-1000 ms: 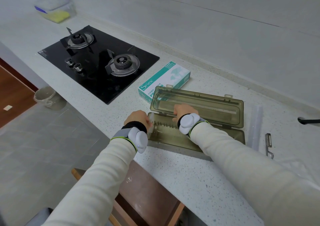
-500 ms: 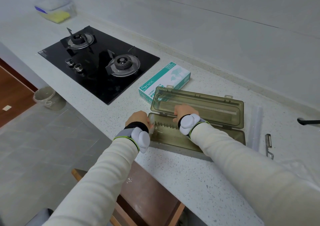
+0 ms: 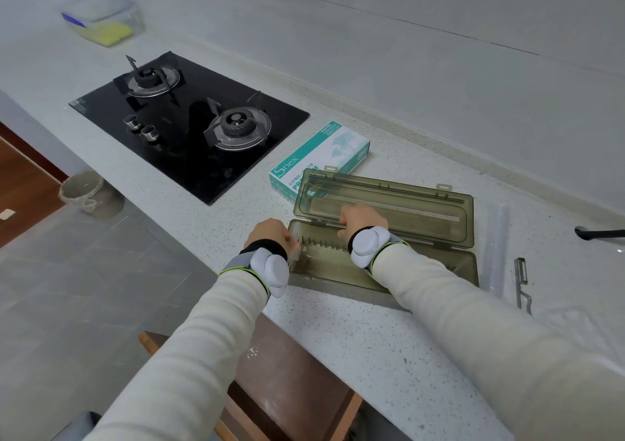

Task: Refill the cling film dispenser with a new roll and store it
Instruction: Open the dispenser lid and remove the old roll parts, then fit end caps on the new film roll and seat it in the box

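The cling film dispenser [image 3: 422, 268], an olive see-through box, lies open on the counter with its lid [image 3: 406, 210] folded back toward the wall. My left hand [image 3: 270, 234] grips the left end wall of the base. My right hand [image 3: 360, 219] reaches over the base to the hinge line, and its fingers are hidden from me. No roll shows inside the base. A clear cling film roll [image 3: 495, 247] lies on the counter just right of the dispenser, apart from both hands.
A teal glove box [image 3: 318, 159] lies behind the dispenser's left end. Further left is a black gas hob [image 3: 189, 126]. A metal tool [image 3: 522, 285] lies right of the roll, with a dark handle [image 3: 598, 233] beyond it. The counter edge runs just below the dispenser.
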Action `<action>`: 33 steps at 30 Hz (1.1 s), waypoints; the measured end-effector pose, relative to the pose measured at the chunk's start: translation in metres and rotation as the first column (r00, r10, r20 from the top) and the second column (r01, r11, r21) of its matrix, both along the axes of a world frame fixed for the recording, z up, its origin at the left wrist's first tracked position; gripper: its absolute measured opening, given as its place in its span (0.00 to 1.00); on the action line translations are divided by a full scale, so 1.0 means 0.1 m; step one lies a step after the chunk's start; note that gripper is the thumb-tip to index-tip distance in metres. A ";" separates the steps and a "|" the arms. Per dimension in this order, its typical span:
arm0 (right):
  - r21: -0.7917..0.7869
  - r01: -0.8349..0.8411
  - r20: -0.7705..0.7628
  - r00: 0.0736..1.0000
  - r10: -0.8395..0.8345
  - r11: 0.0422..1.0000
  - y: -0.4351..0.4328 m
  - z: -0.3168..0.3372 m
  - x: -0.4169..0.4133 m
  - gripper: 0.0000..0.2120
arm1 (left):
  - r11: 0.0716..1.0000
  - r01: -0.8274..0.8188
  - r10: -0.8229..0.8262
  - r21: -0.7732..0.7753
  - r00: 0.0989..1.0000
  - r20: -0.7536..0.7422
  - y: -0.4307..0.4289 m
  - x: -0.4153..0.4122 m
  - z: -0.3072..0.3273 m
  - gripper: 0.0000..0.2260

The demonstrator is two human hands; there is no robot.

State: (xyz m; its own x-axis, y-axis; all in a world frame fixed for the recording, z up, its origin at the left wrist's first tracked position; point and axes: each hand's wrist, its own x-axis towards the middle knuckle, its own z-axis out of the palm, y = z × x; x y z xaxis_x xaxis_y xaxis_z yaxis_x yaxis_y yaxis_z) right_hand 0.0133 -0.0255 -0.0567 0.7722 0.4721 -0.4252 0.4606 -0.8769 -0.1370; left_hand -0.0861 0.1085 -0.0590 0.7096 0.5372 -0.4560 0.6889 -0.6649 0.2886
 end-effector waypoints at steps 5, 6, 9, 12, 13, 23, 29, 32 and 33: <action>0.000 0.017 -0.046 0.999 -0.016 1.000 -0.02 0.07 -0.02 0.05 | 1.000 0.018 -0.018 0.012 1.000 0.013 0.01 0.02 -0.06 0.18; 0.007 0.027 -0.066 0.998 -0.026 1.000 -0.05 0.09 -0.02 0.06 | 0.999 0.026 -0.026 0.021 0.999 0.019 0.00 0.03 -0.08 0.16; 0.041 0.033 -0.109 0.994 -0.029 0.999 -0.06 0.14 -0.02 0.09 | 1.000 -0.005 0.004 0.022 0.998 0.057 0.01 0.04 -0.10 0.06; 0.048 0.027 -0.104 0.994 -0.021 0.999 -0.15 0.20 -0.02 0.06 | 1.000 -0.023 0.021 0.021 0.997 0.074 -0.01 0.06 -0.14 0.17; 0.058 0.018 -0.107 0.994 -0.012 0.998 -0.16 0.19 -0.02 0.10 | 0.999 -0.038 0.037 0.024 0.997 0.067 0.00 0.06 -0.14 0.18; 0.193 0.114 0.008 0.993 -0.117 0.975 -0.66 0.17 0.00 0.18 | 0.990 0.085 -0.076 0.111 0.993 -0.086 -0.07 0.19 -0.04 0.10; 0.233 0.150 0.062 0.984 -0.169 0.961 -0.81 0.16 0.03 0.17 | 0.951 0.051 -0.082 0.304 0.992 0.091 -0.40 0.33 0.04 0.35; 0.232 0.189 0.070 0.975 -0.210 0.954 -0.91 0.12 0.02 0.17 | 0.949 0.144 -0.182 0.279 0.977 0.115 -0.66 0.47 0.13 0.34; 0.236 0.206 0.076 0.970 -0.229 0.950 -0.95 0.11 0.02 0.17 | 0.945 0.178 -0.216 0.274 0.969 0.116 -0.76 0.52 0.16 0.32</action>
